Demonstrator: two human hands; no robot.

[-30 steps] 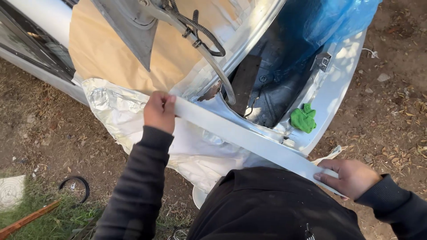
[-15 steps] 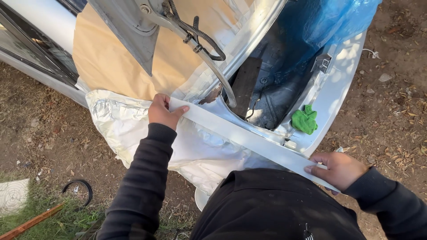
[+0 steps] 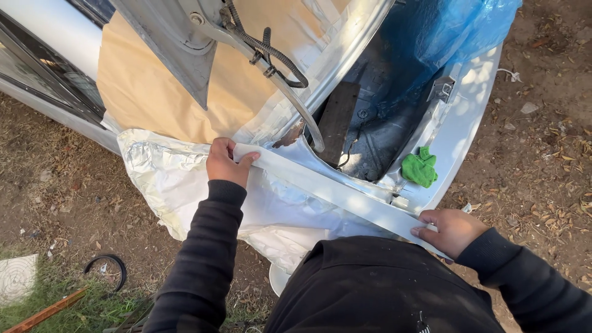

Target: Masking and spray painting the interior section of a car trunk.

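My left hand [image 3: 225,161] pinches one end and my right hand [image 3: 453,231] presses the other end of a long white masking strip [image 3: 336,192] stretched along the car body's edge, beside tan masking paper [image 3: 166,86] already laid; seemingly not yet stuck down.

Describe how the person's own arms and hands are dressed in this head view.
Both arms wear long black sleeves of a soft knit, each ending in a ribbed cuff at the wrist. The left hand and the right hand are bare: no gloves, and no rings or watch show. The torso below wears a black garment too.
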